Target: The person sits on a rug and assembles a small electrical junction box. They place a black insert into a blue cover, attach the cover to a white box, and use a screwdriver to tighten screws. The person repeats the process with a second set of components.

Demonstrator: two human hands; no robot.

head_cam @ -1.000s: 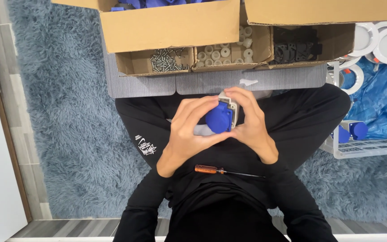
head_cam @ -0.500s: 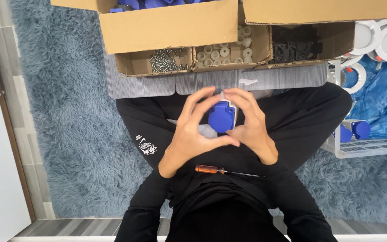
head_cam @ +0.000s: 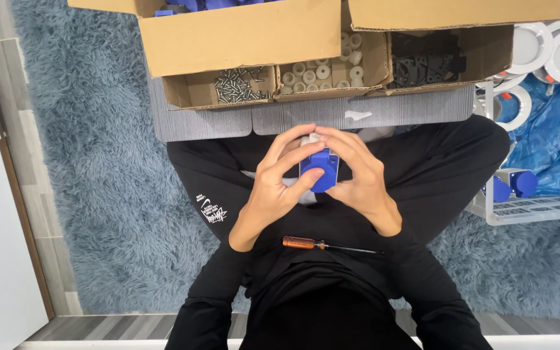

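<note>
Both hands hold a small blue plastic part [head_cam: 319, 170] with a pale grey piece at its top, above my crossed legs. My left hand [head_cam: 279, 178] wraps its left side, thumb pressed across the blue face and fingers curled over the top. My right hand [head_cam: 358, 174] cups the right side, fingertips meeting the left ones at the top. A screwdriver [head_cam: 322, 244] with an orange-brown handle lies across my lap, just below both wrists, touched by neither hand.
Cardboard boxes stand ahead: one with dark screws [head_cam: 238, 84], one with white round pieces [head_cam: 319, 70], one with black parts [head_cam: 426, 63]. A white wire rack [head_cam: 533, 206] at the right carries blue parts, a blue bag and white rings. Blue shaggy rug [head_cam: 98, 188] lies around me.
The blue part has turned slightly in my hands, and my left thumb has slid across its face. The screwdriver has not moved.
</note>
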